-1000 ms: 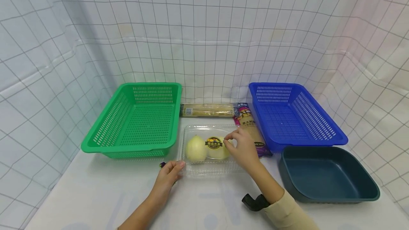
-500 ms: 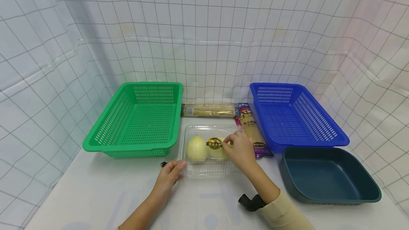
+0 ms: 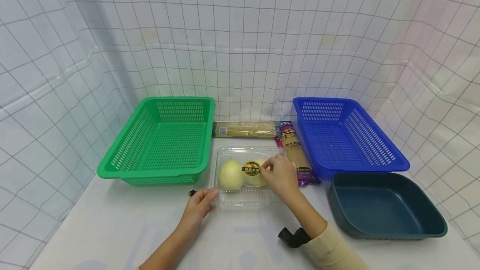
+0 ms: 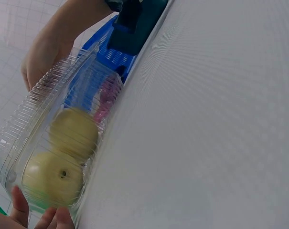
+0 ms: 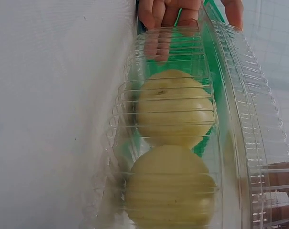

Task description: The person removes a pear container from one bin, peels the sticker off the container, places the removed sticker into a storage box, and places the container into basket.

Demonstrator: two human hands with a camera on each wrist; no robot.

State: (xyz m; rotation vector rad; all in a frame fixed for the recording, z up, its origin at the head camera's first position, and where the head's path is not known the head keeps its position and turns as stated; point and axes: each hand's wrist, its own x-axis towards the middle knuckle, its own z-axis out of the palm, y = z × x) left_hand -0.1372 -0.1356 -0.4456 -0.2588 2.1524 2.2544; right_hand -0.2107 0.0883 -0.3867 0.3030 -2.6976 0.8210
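Note:
A clear plastic clamshell box (image 3: 247, 198) lies on the table, its lid down over two pale yellow-green pears (image 3: 230, 174). My left hand (image 3: 196, 206) grips its near left corner, thumb on top. In the right wrist view, the left fingers (image 5: 156, 14) lie against the box's end wall. A black and gold label (image 3: 250, 169) sits on the lid above the right pear. My right hand (image 3: 283, 178) pinches the label's right end between thumb and forefinger, covering that end. From the left wrist view, the right hand (image 4: 46, 52) reaches over the lid.
A green basket (image 3: 150, 174) stands at left. At right are a blue basket (image 3: 360, 166) and a dark teal tub (image 3: 390, 234). Behind the box lies a noodle pack (image 3: 245, 129), with a purple-ended pasta bag (image 3: 296, 149) beside it. A black elbow-shaped piece (image 3: 292, 237) is by the right wrist.
My right fingertips have shifted slightly down and left onto the label's right end, covering more of it. The left hand and the box stay put.

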